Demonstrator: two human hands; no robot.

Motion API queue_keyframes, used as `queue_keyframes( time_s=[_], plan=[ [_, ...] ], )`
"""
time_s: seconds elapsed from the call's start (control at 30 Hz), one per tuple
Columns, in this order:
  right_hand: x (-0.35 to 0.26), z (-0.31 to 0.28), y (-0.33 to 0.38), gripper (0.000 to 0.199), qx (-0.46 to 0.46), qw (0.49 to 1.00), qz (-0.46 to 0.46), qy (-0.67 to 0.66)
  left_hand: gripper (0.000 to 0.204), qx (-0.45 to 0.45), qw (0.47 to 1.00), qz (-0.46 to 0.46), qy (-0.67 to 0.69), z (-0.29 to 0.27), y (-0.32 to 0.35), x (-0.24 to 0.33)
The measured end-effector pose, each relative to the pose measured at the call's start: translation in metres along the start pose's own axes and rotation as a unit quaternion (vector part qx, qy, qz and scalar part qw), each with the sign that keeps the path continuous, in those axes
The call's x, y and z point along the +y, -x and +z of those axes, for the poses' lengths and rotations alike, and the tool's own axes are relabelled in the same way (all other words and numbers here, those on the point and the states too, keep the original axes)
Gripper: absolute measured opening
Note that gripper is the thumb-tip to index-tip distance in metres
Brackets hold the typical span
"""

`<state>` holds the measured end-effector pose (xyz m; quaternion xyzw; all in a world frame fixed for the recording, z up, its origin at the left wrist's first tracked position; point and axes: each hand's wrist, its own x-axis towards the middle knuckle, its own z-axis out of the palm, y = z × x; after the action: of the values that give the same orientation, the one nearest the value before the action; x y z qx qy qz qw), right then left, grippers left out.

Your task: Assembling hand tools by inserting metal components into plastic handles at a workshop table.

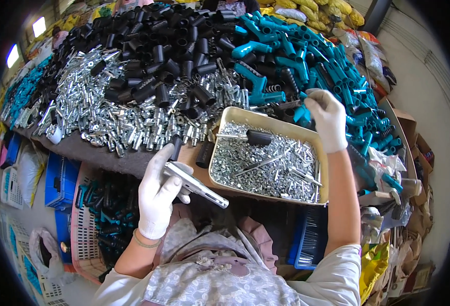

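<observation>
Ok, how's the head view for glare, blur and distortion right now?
Head view: fisheye bends the table edge and darkens the corners; metal parts and the screw tray glint but stay readable; left hand and right hand look sharp, the far piles softer.

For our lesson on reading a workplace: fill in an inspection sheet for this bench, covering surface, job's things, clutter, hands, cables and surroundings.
Surface: dark bench, almost wholly covered.
Job's things: metal rod; teal handle part; tray of small silver pieces.
Clutter: heaps of black sleeves, teal handles, silver fittings.
Hands: left hand, gloved, grips the metal rod; right hand, gloved, on the teal handle part.
Cables: nothing seen.
Surroundings: pink basket, blue crates, cardboard boxes, sacks.
</observation>
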<state>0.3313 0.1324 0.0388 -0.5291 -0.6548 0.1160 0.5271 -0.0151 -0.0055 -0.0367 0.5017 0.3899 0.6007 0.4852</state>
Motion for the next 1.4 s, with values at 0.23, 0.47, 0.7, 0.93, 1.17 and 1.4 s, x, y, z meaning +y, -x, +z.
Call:
queue_keyframes(
  time_s=[0.23, 0.47, 0.7, 0.93, 1.17, 1.4],
  plan=[
    [-0.033, 0.009, 0.141, 0.019, 0.051, 0.900, 0.251, -0.352, 0.050, 0.047, 0.997, 0.007, 0.058, 0.015, 0.003, 0.002],
    [-0.049, 0.012, 0.162, 0.033, 0.147, 0.911, 0.178, -0.340, 0.050, 0.024, 0.996, -0.004, 0.089, 0.030, 0.005, -0.011],
    [-0.031, 0.024, 0.168, 0.030, 0.136, 0.950, 0.166, -0.226, 0.046, 0.019, 0.994, 0.014, 0.107, 0.046, 0.003, -0.033],
    [-0.053, 0.014, 0.227, 0.026, 0.060, 0.885, 0.246, -0.390, 0.048, 0.044, 0.984, 0.003, 0.171, 0.041, 0.005, -0.032],
    [-0.071, 0.036, 0.231, 0.033, -0.053, 0.844, 0.337, -0.414, 0.053, -0.036, 0.994, 0.024, 0.095, 0.047, 0.021, -0.027],
    [-0.073, 0.019, 0.191, 0.037, -0.257, 0.796, 0.382, -0.394, 0.040, -0.212, 0.960, 0.047, -0.176, 0.027, -0.004, 0.000]
  ],
)
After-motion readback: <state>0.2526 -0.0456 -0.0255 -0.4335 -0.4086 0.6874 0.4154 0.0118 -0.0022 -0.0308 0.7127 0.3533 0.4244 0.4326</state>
